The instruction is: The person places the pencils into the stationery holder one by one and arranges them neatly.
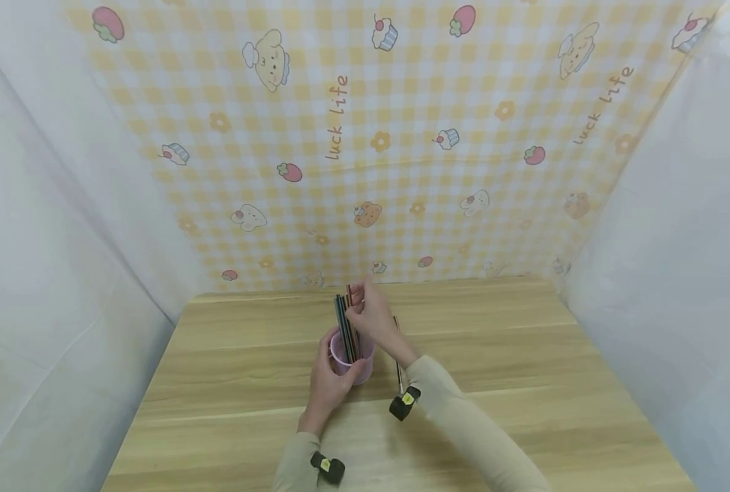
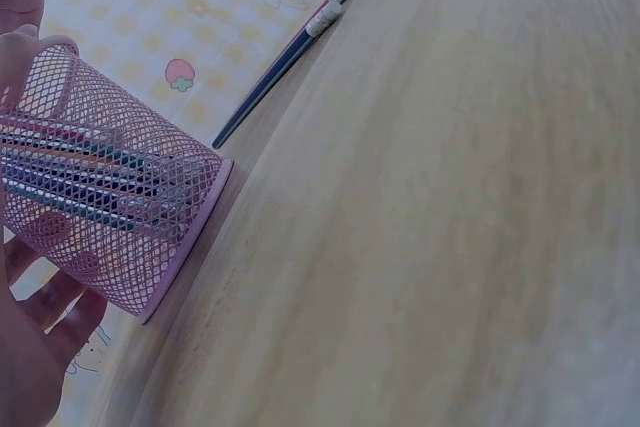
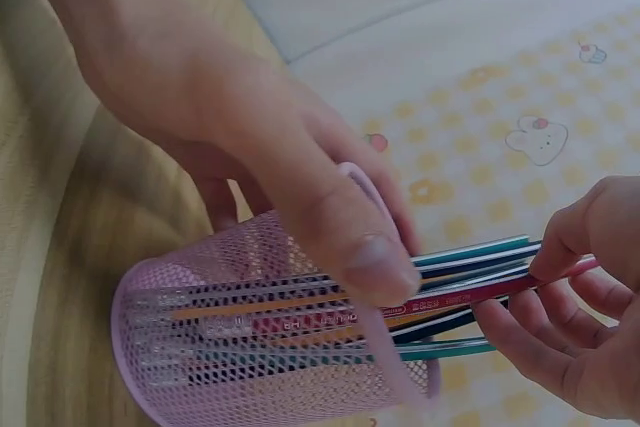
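A pink mesh pen cup stands upright on the wooden table, its base at the tabletop in the left wrist view. My left hand grips it, thumb over the near rim and fingers round the far side. Several pencils in teal, dark blue, orange and red lean inside it, their eraser ends down. Above the rim, my right hand pinches the upper part of a red pencil, whose lower end is inside the cup.
Right of the cup, two pencils with white eraser ends lie on the table. A yellow checked cloth with cartoon prints hangs behind. White sheets close off both sides.
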Tool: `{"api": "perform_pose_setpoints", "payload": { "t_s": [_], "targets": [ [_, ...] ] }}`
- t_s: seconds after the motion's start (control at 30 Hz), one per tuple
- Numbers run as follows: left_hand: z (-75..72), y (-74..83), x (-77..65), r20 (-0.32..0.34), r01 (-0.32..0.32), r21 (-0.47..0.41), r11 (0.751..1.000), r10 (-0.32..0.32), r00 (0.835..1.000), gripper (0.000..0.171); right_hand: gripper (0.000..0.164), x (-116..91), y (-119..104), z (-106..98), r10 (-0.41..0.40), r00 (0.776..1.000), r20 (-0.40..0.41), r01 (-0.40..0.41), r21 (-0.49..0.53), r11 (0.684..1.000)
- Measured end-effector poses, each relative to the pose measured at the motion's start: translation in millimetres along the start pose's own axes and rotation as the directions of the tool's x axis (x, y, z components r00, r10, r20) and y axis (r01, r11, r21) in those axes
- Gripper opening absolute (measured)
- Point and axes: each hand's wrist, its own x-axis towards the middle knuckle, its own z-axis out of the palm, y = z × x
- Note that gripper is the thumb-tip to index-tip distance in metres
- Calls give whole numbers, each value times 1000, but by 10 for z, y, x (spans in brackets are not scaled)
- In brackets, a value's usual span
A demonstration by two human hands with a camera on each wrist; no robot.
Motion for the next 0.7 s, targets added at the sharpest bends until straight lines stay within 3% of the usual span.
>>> {"api": "perform_pose_setpoints", "payload": {
  "t_s": [0.37, 0.53, 0.7],
  "targets": [
    [-16, 65, -10, -2, 15, -6, 1000, -15, 1000, 79, 32, -75, 42, -11, -9, 1000, -7, 9, 18, 1000],
    [-15, 72, -11, -8, 35, -14, 999, -36, 999, 80, 29, -47, 101, -97, 34, 998, -49, -32, 47, 998],
    [-13, 61, -16, -11, 39, -16, 999, -39, 999, 82, 28, 7, 192, -210, 26, 994, -110, -20, 53, 998]
  ]
}}
